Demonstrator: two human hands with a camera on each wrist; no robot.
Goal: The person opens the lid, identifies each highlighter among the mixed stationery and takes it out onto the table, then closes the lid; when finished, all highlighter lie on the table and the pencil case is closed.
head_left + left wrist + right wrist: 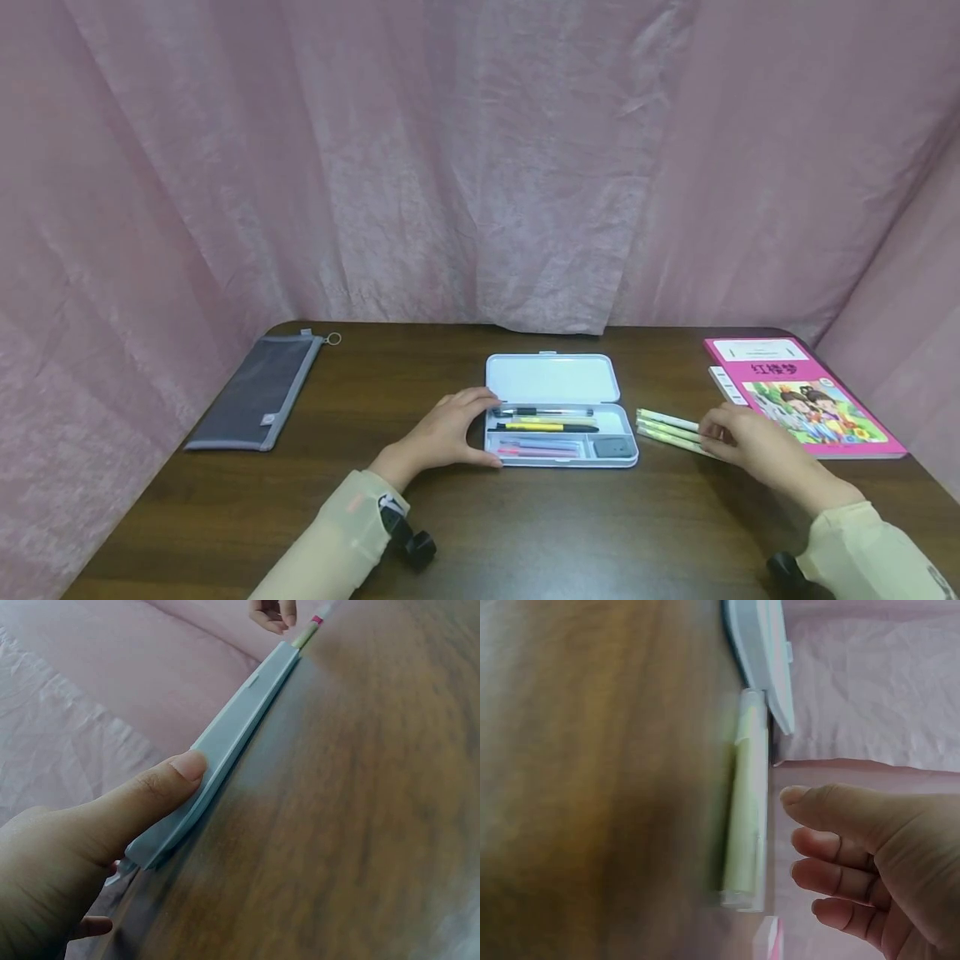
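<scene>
A white pencil case (551, 463) lies with its lid (552, 377) raised toward the back of the table. My left hand (448, 433) grips its left end, the thumb (187, 766) against the front wall. Inside are a black-and-clear pen (543, 412), a yellow-and-black pen (547, 427), several pinkish and purple sticks (536, 448) and a grey block like an eraser (612, 448). Right of the case lie slim pale green and white pens (670, 427). Over their near right end hovers my right hand (738, 437); its fingers are loosely bent, apart from the pens (742, 817), holding nothing.
A pink picture-covered book (813, 400) lies at the right, a white item (726, 385) showing from under its left edge. At the far left is a dark grey zip pouch (251, 392) with a ring. A pink curtain (480, 167) hangs behind the brown table (570, 533).
</scene>
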